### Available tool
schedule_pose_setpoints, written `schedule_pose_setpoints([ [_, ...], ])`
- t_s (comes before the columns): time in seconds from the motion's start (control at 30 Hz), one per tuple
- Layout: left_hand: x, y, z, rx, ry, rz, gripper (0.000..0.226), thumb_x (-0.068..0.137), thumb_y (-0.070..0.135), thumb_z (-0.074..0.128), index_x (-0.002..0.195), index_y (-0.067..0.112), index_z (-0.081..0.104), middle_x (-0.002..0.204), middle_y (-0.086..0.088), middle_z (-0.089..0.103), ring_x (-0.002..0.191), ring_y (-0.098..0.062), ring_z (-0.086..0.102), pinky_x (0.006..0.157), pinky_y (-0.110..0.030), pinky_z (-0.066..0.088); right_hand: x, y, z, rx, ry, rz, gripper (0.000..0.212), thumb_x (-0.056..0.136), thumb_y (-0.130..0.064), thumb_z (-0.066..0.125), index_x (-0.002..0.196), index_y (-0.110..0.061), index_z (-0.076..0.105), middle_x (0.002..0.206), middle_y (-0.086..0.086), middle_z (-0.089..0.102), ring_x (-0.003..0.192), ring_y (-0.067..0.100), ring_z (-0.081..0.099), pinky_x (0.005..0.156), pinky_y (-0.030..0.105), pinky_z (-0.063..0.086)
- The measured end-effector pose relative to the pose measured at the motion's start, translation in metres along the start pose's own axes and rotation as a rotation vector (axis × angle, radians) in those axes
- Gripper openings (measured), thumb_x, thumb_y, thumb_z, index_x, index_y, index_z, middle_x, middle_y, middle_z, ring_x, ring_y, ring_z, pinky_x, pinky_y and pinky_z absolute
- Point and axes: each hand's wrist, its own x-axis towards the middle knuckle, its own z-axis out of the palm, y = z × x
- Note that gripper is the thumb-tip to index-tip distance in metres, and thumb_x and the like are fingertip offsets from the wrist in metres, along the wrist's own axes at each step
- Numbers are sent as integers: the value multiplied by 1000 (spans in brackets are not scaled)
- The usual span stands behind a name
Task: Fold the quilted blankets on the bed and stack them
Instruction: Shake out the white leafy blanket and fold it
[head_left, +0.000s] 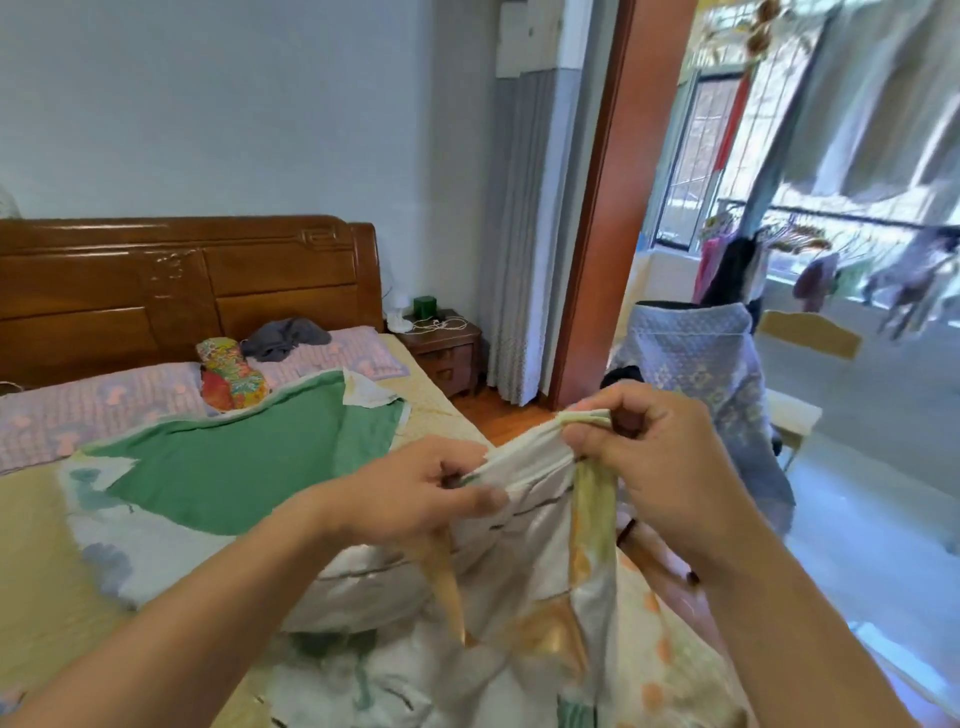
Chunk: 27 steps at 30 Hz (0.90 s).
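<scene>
the bed (31, 551) with its yellow sheet fills the left, and a green-backed quilted blanket (249, 457) lies spread across it, one corner turned over, apparently waiting its turn. nearer, a pale printed blanket (524, 597) is lifted off the mattress and hangs in folds beside the bed edge, probably so its edge can be found and matched. the right hand (660, 462) is curled closed, pinching a bunched edge up high; the left hand (415, 493) just beside it pinches the same edge lower, fingers curled, seemingly working along the hem toward a corner.
</scene>
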Motion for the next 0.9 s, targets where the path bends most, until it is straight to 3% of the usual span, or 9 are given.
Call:
schedule_pose_setpoints([
  [0.17, 7, -20, -57, 92, -54, -150, 34, 94, 52, 65, 74, 26, 58, 71, 9, 51, 63, -6, 48, 62, -27, 38, 46, -32, -30, -113, 339, -145, 24, 83, -2, 76, 80, -25, 72, 72, -10, 72, 69, 1, 65, 67, 17, 53],
  [0.27, 3, -36, -72, 149, -46, -217, 42, 93, 53, 66, 90, 11, 62, 66, 11, 53, 56, -1, 47, 54, -17, 38, 74, -37, -57, -156, 579, -143, 13, 85, -7, 75, 90, -19, 73, 82, -5, 72, 76, 7, 65, 74, 25, 54],
  [0.43, -15, -57, -51, 523, -123, -128, 56, 88, 75, 54, 100, 21, 61, 93, 12, 62, 84, -8, 61, 85, -29, 51, 108, -46, -101, -247, 1177, -203, 14, 89, -15, 58, 96, -15, 69, 89, -2, 64, 83, 15, 56, 75, 27, 44],
  [0.53, -32, -50, 5, 589, -187, 124, 60, 89, 77, 46, 105, 21, 60, 103, 14, 55, 99, -8, 58, 102, -21, 41, 137, -31, -83, -393, 1046, -140, 14, 93, -13, 53, 96, -16, 66, 92, 2, 63, 85, 18, 53, 69, 27, 35],
  [0.6, -37, -60, 25, 399, -277, 11, 49, 90, 70, 55, 104, 24, 60, 101, 16, 57, 94, -4, 61, 89, -26, 49, 153, -15, -72, -479, 916, -89, 13, 92, -14, 54, 94, -20, 66, 96, 6, 68, 89, 23, 58, 70, 28, 35],
  [0.67, -46, -94, 25, 275, -331, -170, 42, 87, 68, 62, 102, 29, 58, 100, 17, 59, 92, -2, 60, 84, -26, 49, 161, -11, -78, -473, 944, -21, 15, 93, -16, 53, 96, -21, 67, 103, 7, 70, 96, 25, 61, 72, 29, 37],
  [0.77, -73, -148, 25, 222, -258, -363, 64, 84, 80, 53, 84, 16, 50, 79, 10, 49, 70, -8, 46, 69, -31, 38, 163, 1, -104, -537, 993, 52, 19, 93, -18, 51, 101, -19, 68, 107, 8, 71, 103, 28, 62, 77, 31, 41],
  [0.83, -87, -166, 46, 254, -249, -350, 65, 88, 75, 48, 81, 10, 52, 73, 5, 45, 64, -4, 40, 63, -29, 32, 163, 6, -106, -537, 962, 65, 16, 92, -18, 51, 95, -20, 66, 100, 7, 68, 102, 28, 62, 78, 33, 44],
  [0.9, -89, -173, 69, 362, -231, -321, 54, 88, 71, 42, 92, 20, 59, 81, 9, 53, 74, -3, 51, 69, -25, 38, 164, 7, -94, -511, 886, 44, 14, 92, -16, 54, 97, -16, 67, 94, 0, 63, 98, 24, 61, 79, 32, 45],
])
